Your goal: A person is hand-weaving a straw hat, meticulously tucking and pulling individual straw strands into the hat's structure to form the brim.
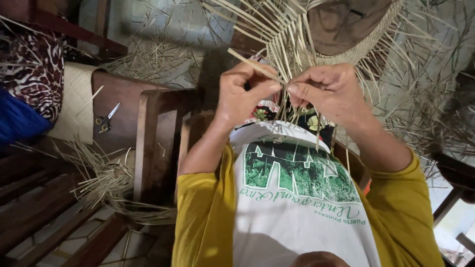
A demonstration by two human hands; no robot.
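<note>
Wooden chairs behind, one left hand (242,96) and one right hand (329,89) pinch straw strands (284,74).

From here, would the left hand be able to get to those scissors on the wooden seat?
Probably, but not as things stand: the left hand is pinching straw strands of the half-woven hat. The scissors lie uncovered on that side, a fair stretch away.
</note>
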